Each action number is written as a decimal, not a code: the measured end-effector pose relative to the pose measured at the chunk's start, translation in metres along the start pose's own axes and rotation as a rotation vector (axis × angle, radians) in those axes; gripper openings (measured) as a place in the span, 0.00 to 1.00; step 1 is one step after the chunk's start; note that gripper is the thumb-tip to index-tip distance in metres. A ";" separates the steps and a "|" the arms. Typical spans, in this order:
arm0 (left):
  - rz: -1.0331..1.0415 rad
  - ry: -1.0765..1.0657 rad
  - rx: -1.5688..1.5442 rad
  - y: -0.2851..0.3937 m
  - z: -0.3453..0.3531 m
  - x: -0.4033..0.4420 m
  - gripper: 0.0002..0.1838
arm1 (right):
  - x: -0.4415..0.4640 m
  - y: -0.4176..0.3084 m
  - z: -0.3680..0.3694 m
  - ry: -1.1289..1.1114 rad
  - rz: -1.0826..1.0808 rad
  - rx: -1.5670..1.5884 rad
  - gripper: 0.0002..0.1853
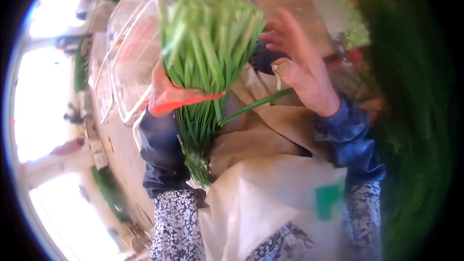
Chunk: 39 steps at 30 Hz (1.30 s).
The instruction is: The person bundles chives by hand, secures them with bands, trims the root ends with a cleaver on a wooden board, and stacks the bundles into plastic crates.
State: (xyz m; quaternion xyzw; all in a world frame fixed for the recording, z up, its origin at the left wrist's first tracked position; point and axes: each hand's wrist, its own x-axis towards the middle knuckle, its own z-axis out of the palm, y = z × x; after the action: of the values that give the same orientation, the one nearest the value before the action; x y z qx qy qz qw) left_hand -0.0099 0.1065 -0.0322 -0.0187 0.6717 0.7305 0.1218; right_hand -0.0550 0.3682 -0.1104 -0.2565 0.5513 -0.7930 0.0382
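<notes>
Fingers of the left hand [162,92] grip the green stalk bundle [208,38] before the body, beside an orange strip [188,100]; those of the right hand [304,67] stand open. Stalks look light, bendy, easily bruised, best held mid-length; both forearms reach forward, right fingers raised

The green stalk bundle [205,48] sits in the left hand [166,92] — paler ends fanned wide.
</notes>
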 end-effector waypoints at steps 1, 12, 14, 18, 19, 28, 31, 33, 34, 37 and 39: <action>0.055 0.016 -0.009 0.012 -0.004 0.001 0.48 | 0.011 0.000 0.008 -0.059 0.000 0.039 0.50; 0.432 0.172 0.334 0.032 -0.077 -0.042 0.32 | 0.082 -0.055 0.040 -0.124 -0.345 -0.387 0.07; 0.438 0.192 0.358 0.029 -0.075 -0.038 0.31 | 0.075 -0.077 0.043 -0.155 -0.492 -0.385 0.10; 0.304 0.227 0.222 0.043 -0.034 -0.040 0.39 | 0.070 -0.097 0.071 -0.096 -0.725 -0.562 0.15; 0.321 0.220 0.186 0.039 -0.030 -0.037 0.44 | 0.074 -0.095 0.075 -0.073 -0.739 -0.621 0.18; 0.292 0.103 0.015 0.021 -0.016 -0.022 0.57 | 0.083 -0.090 0.049 -0.263 -0.656 -0.958 0.11; 0.263 0.070 0.018 0.016 -0.015 -0.020 0.58 | 0.072 -0.084 0.050 -0.266 -0.622 -0.957 0.09; 0.255 0.060 0.044 0.014 -0.015 -0.019 0.59 | 0.068 -0.070 0.041 -0.107 -0.564 -0.891 0.09; 0.251 0.055 0.057 0.012 -0.015 -0.019 0.59 | 0.067 -0.064 0.034 0.046 -0.516 -0.819 0.09; 0.232 0.039 0.047 0.011 -0.014 -0.019 0.59 | 0.074 -0.053 -0.001 0.150 -0.507 -1.162 0.08; 0.223 0.010 0.025 0.010 -0.016 -0.018 0.57 | 0.070 -0.039 -0.008 0.171 -0.487 -1.106 0.09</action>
State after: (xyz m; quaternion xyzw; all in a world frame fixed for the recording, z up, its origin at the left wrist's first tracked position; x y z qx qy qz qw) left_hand 0.0034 0.0877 -0.0208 0.0538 0.6794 0.7309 0.0366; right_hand -0.1103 0.3657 -0.0522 -0.2923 0.8079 -0.3929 -0.3278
